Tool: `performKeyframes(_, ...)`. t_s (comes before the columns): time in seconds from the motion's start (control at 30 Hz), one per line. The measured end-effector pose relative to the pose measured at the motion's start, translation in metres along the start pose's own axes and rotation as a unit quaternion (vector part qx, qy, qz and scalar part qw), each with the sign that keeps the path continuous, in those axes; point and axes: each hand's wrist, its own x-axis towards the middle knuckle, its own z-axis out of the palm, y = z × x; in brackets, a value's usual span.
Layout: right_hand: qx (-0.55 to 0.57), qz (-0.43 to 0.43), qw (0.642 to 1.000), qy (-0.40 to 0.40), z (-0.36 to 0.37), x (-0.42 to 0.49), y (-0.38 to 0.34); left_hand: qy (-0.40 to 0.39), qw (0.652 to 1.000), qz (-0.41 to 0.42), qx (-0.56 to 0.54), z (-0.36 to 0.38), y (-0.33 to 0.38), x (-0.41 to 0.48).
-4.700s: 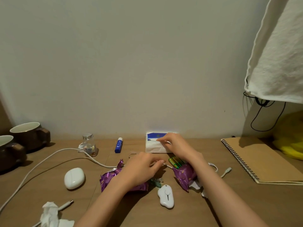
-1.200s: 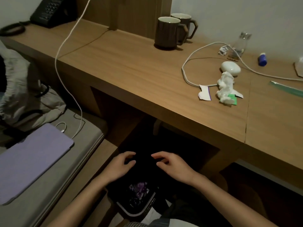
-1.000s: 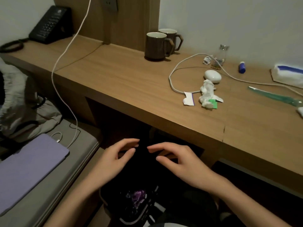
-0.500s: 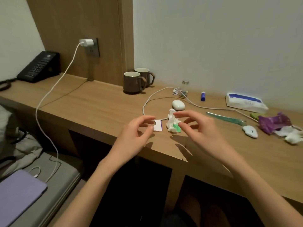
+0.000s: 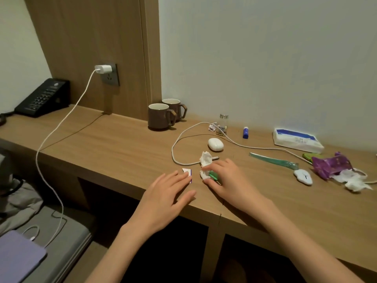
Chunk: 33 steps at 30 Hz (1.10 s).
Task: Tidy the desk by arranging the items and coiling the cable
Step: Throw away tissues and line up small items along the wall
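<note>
Long wooden bench (image 5: 114,144) along the wall, white oval case (image 5: 215,144) lying on it near the back. White cable (image 5: 177,160) lies uncoiled on the bench: it loops round the left of the case, passes behind it and trails off far right of it. A second white lead (image 5: 67,123) hangs from a wall plug far left of the case, down past the bench edge. Black desk phone (image 5: 42,98) further left still. Tissue pack (image 5: 297,141) right of the case, by the wall. Two brown mugs (image 5: 160,117) left of and behind the case. Left hand (image 5: 165,198) in front of and left of the case, flat, fingers straight, tips on a small paper scrap (image 5: 187,172). Right hand (image 5: 230,180) in front of the case, fingers and thumb curled round the lower part of a crumpled tissue (image 5: 206,160) with a green scrap (image 5: 213,175) in it. Purple wrapper (image 5: 331,165) far right of the case, teal plastic sleeve (image 5: 273,160) between them. Glass vial (image 5: 223,124) just behind the case, blue stick (image 5: 245,132) behind and right of it.
</note>
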Motion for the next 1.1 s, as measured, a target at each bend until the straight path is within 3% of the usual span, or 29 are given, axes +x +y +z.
performKeyframes(0.17, -0.001, -0.031, 0.999, 0.032, 0.004, -0.011, 0.001, 0.013, 0.998, 0.055, -0.010, -0.001, -0.013, -0.015)
performKeyframes(0.37, 0.032, -0.037, 0.997, 0.064, 0.006, -0.012, 0.000, 0.095, 0.988, 0.073, -0.097, -0.003, -0.020, -0.026)
performKeyframes(0.5, 0.130, 0.018, 0.982, 0.133, 0.002, -0.006, -0.003, 0.140, 0.976, 0.093, -0.135, -0.011, -0.017, -0.032)
performKeyframes(0.63, 0.268, 0.091, 0.945, 0.163, -0.011, -0.004, -0.010, 0.171, 0.968, 0.078, -0.165, -0.020, -0.015, -0.037)
performKeyframes(0.77, 0.485, 0.145, 0.855, 0.113, -0.026, -0.013, -0.034, 0.226, 0.941, -0.029, -0.250, -0.033, -0.011, -0.043)
performKeyframes(0.9, 0.591, 0.105, 0.799, 0.024, -0.031, -0.023, -0.062, 0.249, 0.893, -0.121, -0.354, -0.047, -0.017, -0.055)
performKeyframes(0.97, 0.603, 0.085, 0.792, -0.036, -0.026, -0.029, -0.075, 0.242, 0.886, -0.143, -0.368, -0.052, -0.026, -0.065)
performKeyframes(1.1, 0.560, 0.074, 0.811, -0.151, 0.000, -0.038, -0.095, 0.168, 0.896, -0.189, -0.366, -0.047, -0.057, -0.092)
